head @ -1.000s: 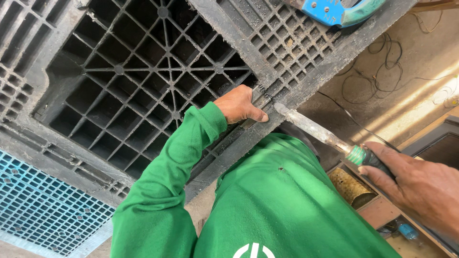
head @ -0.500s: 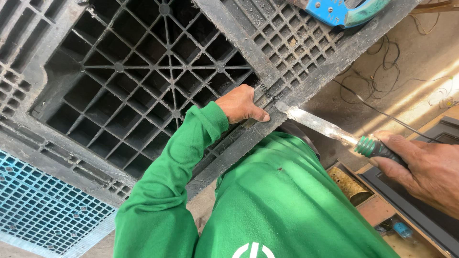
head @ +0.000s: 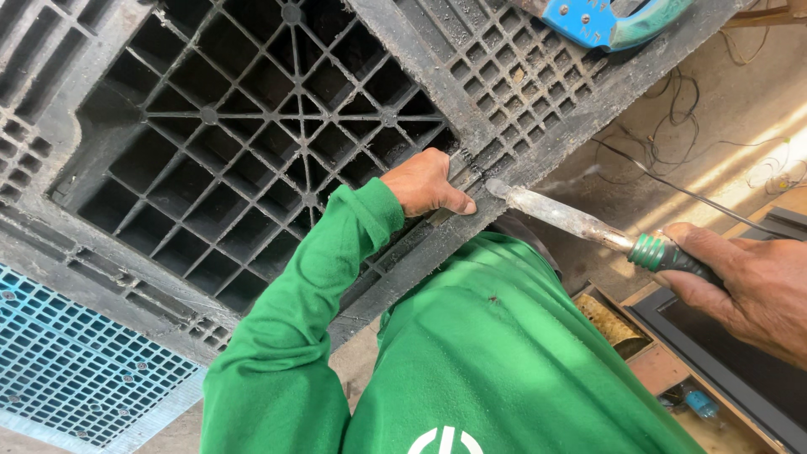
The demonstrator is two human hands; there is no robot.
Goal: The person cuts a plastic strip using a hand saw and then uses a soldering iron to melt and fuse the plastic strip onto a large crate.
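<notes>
A large black plastic pallet (head: 252, 143) with a grid of ribs fills the upper left. My left hand (head: 424, 183), in a green sleeve, curls over the pallet's near rim with the thumb pressed along the edge. My right hand (head: 748, 286) grips the dark handle of a long metal iron (head: 563, 214) with a green collar. The iron's tip rests on the pallet rim just right of my left thumb.
A blue grid pallet (head: 76, 370) lies at the lower left under the black one. A blue-and-teal tool (head: 605, 18) sits on the pallet's far corner. Thin wires (head: 672, 126) trail over the dusty floor. A brass-coloured piece (head: 609, 324) and a dark frame (head: 714, 336) lie below my right hand.
My right hand has lifted the iron's handle a little up and to the right, while the tip stays at the rim. My left hand has not moved.
</notes>
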